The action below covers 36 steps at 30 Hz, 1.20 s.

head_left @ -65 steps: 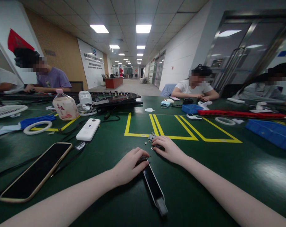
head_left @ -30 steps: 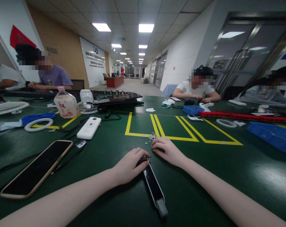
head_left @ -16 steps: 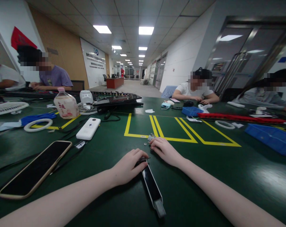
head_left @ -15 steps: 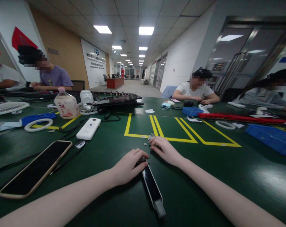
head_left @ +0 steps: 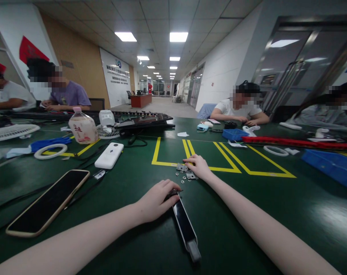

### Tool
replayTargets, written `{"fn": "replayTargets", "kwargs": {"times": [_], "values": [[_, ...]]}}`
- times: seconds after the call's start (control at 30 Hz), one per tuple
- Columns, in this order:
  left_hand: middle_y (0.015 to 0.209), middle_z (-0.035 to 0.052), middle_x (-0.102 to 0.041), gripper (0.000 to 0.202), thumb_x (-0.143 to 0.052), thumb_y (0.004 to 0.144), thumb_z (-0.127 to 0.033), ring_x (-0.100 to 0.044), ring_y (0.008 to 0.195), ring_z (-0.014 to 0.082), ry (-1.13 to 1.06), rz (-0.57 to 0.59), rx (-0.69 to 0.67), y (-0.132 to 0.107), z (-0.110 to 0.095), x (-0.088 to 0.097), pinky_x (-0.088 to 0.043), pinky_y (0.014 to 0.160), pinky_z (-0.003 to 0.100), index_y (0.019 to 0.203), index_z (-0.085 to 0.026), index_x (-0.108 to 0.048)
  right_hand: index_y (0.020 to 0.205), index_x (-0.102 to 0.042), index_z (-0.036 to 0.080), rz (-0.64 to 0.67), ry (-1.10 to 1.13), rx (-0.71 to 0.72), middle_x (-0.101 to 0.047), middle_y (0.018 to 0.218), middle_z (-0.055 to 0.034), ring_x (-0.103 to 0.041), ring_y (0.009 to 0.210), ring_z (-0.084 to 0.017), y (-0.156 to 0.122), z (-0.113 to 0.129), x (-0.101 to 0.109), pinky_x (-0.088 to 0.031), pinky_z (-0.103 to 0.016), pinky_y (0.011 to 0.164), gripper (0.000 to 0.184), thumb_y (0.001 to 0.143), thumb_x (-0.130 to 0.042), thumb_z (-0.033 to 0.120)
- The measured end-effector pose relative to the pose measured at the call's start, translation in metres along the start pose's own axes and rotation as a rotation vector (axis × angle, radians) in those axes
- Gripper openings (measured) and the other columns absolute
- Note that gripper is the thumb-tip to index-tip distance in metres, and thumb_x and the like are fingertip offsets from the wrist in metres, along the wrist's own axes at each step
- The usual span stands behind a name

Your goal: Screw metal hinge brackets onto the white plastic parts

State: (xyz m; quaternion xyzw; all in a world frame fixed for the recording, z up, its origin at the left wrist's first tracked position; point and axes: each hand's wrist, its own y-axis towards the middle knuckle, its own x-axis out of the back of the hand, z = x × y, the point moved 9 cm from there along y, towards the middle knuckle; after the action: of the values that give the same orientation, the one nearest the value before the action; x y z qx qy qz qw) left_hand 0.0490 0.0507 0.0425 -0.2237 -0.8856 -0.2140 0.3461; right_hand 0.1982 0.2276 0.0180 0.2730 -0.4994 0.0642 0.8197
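Note:
My left hand (head_left: 160, 200) is closed around the dark far end of a slim, long device (head_left: 185, 221) with a glossy black face, pale edges and a grey block at its near end. What exactly the fingers press on there is partly hidden. Farther forward, my right hand (head_left: 199, 166) reaches over the table with fingers stretched out, the tips at a small grey metal plate (head_left: 180, 167) with holes. A second metal plate (head_left: 191, 175) lies just below that hand. Several small rings (head_left: 182, 181) are scattered beside the plates.
On the left lie a phone (head_left: 49, 202), a white power bank (head_left: 109, 155) with a cord, a tape ring (head_left: 50, 151) and a bottle (head_left: 83, 126). Yellow tape (head_left: 225, 169) marks the green table. A blue bin (head_left: 329, 168) stands right. Co-workers sit across.
My right hand has moved slightly forward and right, uncovering the metal plates and more small rings. My left hand stays on the device. The view has shifted slightly.

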Motion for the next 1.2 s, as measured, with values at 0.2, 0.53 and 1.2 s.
{"fn": "replayTargets", "kwargs": {"times": [0.2, 0.53, 1.2], "values": [[0.115, 0.0071, -0.061, 0.024, -0.048, 0.096, -0.029, -0.055, 0.109, 0.0238, -0.006, -0.004, -0.007, 0.000, 0.000, 0.000, -0.044, 0.096, 0.040, 0.118, -0.022, -0.056, 0.091, -0.075, 0.020, 0.011, -0.018, 0.051, -0.061, 0.092, -0.0055, -0.054, 0.090, -0.019, -0.001, 0.011, 0.002, -0.043, -0.030, 0.081, 0.013, 0.089, -0.062, 0.021], [0.114, 0.0079, -0.062, 0.026, -0.051, 0.094, -0.030, -0.055, 0.107, 0.0242, -0.024, 0.003, 0.013, 0.001, 0.001, 0.000, -0.045, 0.093, 0.040, 0.118, -0.021, -0.056, 0.079, -0.058, 0.014, -0.073, 0.072, 0.082, -0.058, 0.085, -0.0059, -0.052, 0.083, -0.018, -0.003, 0.020, 0.011, -0.040, -0.028, 0.076, 0.013, 0.089, -0.050, 0.014], [0.121, 0.0077, -0.061, 0.049, -0.067, 0.083, -0.038, -0.054, 0.112, 0.0277, -0.049, 0.065, 0.065, -0.006, 0.012, 0.003, -0.043, 0.097, 0.045, 0.127, -0.023, -0.053, 0.086, -0.055, 0.015, 0.383, 0.812, -0.015, -0.055, 0.074, -0.0014, -0.053, 0.070, -0.014, -0.097, 0.105, 0.006, -0.043, -0.025, 0.067, 0.030, 0.092, -0.055, 0.044]]}}
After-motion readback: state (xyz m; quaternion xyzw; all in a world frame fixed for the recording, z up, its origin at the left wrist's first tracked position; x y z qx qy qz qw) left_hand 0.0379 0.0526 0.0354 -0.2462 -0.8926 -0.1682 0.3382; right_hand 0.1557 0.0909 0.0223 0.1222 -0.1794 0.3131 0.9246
